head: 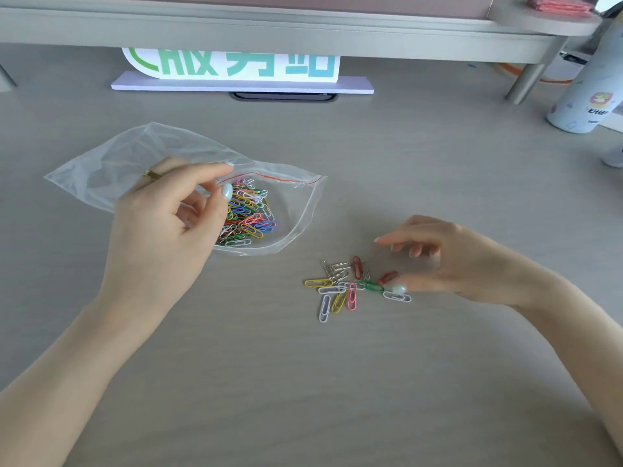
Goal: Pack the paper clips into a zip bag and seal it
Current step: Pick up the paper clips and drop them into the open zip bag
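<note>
Grey desk [337, 382], seen from above. Clear zip bag [111, 163] lies flat at about 10 o'clock from desk centre, mouth facing 3 o'clock, red seal line along the upper lip, mouth open and unsealed. Inside it, near the mouth, a heap of coloured paper clips [251, 214]: pink, yellow, blue, green, white, orange.

Left hand [165, 237] sits over the bag's near edge, gold ring on one finger. Thumb and forefinger are curled toward each other at the bag's upper lip; looks like a pinch on the plastic, but the film is clear and contact is hard to confirm. Other fingers tucked in loosely.

Loose paper clips [350, 284] are scattered on the bare desk at about 4 o'clock from the bag, well apart from it: yellow, white, red, green, pink, silver. They overlap in a small cluster, none in the bag.

Right hand [445, 261] hovers at 3 o'clock of that cluster, fingers loosely bent and spread, nothing grasped. Thumb tip is just above or touching a white clip at the cluster's right edge; cannot tell which. Forefinger points toward 9 o'clock over the clips.

At 12 o'clock, a white sign [232, 67] with green and blue characters stands under a grey shelf [269, 28]. At 2 o'clock, a pale printed bottle [586, 96].
</note>
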The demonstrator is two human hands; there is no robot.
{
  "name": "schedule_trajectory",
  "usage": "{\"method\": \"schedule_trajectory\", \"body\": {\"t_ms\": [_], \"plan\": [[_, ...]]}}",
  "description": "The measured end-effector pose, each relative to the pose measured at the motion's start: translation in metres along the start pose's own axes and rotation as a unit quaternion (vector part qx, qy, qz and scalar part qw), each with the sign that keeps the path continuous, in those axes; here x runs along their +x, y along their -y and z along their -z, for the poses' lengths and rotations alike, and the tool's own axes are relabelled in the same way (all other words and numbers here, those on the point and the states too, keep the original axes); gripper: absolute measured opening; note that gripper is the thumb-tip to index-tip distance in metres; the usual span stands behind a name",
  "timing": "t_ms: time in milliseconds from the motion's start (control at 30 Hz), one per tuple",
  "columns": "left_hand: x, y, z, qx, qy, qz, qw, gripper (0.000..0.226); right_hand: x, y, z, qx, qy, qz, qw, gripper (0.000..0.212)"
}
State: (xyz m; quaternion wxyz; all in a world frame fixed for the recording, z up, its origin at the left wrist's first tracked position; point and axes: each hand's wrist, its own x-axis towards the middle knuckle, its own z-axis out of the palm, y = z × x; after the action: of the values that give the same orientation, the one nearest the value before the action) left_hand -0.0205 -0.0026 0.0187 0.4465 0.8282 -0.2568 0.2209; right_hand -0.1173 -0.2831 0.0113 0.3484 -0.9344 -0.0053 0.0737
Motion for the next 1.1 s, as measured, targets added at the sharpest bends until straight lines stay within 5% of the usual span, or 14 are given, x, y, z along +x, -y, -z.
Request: {"method": "schedule_trajectory", "body": {"t_ms": [167, 667, 767, 933, 1100], "plan": [[0.0, 0.001, -0.001, 0.0, -0.001, -0.001, 1.0, 0.021, 0.0, -0.01, 0.002, -0.054, 0.028, 0.039, 0.997, 0.06], [0.001, 0.002, 0.001, -0.002, -0.003, 0.001, 1.0, 0.021, 0.007, 0.015, -0.032, 0.023, -0.08, 0.059, 0.995, 0.022], [0.001, 0.002, -0.001, 0.001, -0.003, -0.001, 1.0, 0.022, 0.007, 0.023, -0.036, 0.013, -0.105, 0.036, 0.994, 0.032], [0.001, 0.004, -0.001, -0.002, 0.0, -0.004, 1.0, 0.024, 0.007, 0.04, -0.046, -0.128, -0.05, 0.019, 0.99, 0.089], [0.0, 0.003, -0.001, 0.007, 0.002, -0.006, 1.0, 0.022, 0.004, 0.044, -0.057, -0.156, -0.033, 0.057, 0.986, 0.084]]}}
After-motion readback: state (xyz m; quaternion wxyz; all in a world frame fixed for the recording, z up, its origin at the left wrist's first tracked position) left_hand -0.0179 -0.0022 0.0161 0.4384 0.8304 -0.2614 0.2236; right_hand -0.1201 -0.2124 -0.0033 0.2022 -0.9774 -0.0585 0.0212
